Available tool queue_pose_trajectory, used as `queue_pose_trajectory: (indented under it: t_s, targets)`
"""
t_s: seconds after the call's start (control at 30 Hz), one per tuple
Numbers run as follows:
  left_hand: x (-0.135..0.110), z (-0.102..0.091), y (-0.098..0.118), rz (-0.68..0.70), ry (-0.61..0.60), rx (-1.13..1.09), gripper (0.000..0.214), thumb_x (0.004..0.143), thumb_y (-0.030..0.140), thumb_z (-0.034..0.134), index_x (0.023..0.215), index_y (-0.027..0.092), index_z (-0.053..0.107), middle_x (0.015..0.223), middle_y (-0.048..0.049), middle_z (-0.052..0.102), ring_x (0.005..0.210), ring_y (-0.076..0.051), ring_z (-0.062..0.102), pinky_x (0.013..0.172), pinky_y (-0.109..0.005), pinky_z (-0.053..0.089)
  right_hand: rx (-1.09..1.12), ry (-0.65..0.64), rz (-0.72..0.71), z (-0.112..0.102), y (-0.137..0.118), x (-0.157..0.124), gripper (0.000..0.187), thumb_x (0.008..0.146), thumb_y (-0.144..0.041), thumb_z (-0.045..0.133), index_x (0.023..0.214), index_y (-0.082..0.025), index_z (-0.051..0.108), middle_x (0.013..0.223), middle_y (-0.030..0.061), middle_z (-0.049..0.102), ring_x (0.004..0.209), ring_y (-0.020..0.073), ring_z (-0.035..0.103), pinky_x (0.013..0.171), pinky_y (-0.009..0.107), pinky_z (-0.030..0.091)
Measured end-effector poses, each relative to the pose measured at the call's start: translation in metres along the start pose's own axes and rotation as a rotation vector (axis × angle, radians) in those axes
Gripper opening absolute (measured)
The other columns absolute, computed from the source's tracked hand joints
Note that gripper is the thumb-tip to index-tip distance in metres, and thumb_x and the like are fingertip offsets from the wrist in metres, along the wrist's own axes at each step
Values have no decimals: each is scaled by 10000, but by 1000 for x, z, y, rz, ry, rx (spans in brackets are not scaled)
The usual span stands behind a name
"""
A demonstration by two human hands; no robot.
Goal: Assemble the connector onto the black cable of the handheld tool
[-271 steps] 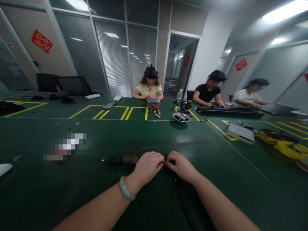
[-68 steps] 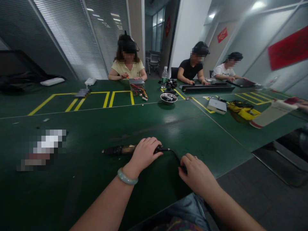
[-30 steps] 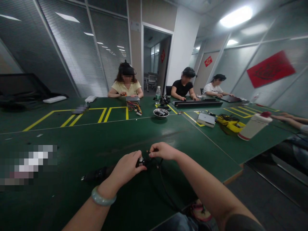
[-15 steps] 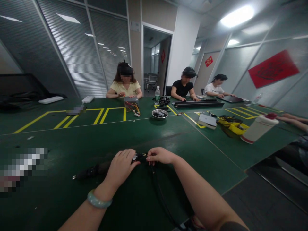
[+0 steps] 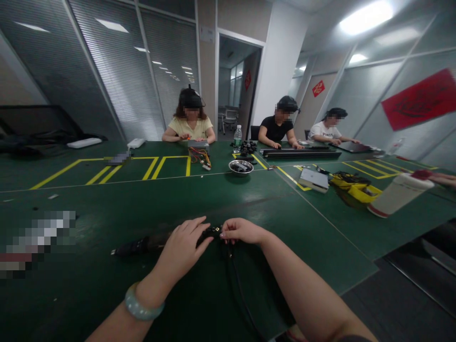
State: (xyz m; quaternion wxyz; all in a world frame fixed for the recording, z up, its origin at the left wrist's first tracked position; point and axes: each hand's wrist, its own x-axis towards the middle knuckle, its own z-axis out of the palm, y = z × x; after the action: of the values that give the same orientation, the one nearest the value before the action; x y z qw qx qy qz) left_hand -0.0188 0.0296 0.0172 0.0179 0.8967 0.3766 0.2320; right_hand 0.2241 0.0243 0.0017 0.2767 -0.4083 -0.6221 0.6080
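A long black electric screwdriver (image 5: 140,247) lies on the green table, its metal tip pointing left. My left hand (image 5: 183,244) lies over its rear part, thumb on the near side and loosely stretched fingers on the far side. Beside the tool's right end, my right hand (image 5: 238,231) is closed in a pinch at the end of a black cable (image 5: 238,282). A small gold-coloured piece shows between the two hands. The fingertips of my right hand partly cover the joint between cable and tool. From there the cable runs down toward the near table edge.
Ahead stands a metal bowl (image 5: 241,167) of small dark parts. To the right are a white box (image 5: 314,179), a yellow tray (image 5: 365,192) and a large white bottle (image 5: 399,194). Across the table sit several people, one behind a grey power supply (image 5: 198,145) with coloured wires.
My left hand's fingers have loosened and straightened over the screwdriver. My right hand stays pinched at its end. The whole view has shifted slightly, with the scene moving right.
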Motion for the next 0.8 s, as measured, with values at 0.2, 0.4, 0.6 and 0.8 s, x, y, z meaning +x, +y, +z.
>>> queue_pose_trajectory:
  t_s: [0.2,0.4,0.6,0.8]
  targets:
    - [-4,0,-6,31,-32,-13,303,912,352,519,1193,276,602,1293,-49,569,1213,-257,497,1041,-484,386,-18,9,18,1,-1,-1,320,778,-426,723,840,-143,586,722,-23,611,592,74,526,570,195,413]
    - [-4,-4,-9,-2,-44,-44,460,916,388,523,1348,238,474,1302,-72,565,1178,-247,515,997,-448,418,-19,10,23,1,-3,-2,324,777,-423,724,863,-141,589,740,-18,615,596,75,528,570,195,417]
    - [-4,-10,-4,5,-71,-63,349,904,367,553,1230,242,564,1195,-54,613,1074,-231,545,927,-406,438,-17,-7,18,0,-2,-2,326,776,-425,722,863,-139,591,746,-12,626,594,76,533,568,195,419]
    - [-6,-13,4,7,-144,-100,183,872,338,589,1014,224,612,1047,-55,605,971,-229,546,825,-366,460,-66,-28,58,-1,-3,-4,330,766,-429,725,876,-139,612,750,-7,640,580,77,534,559,196,424]
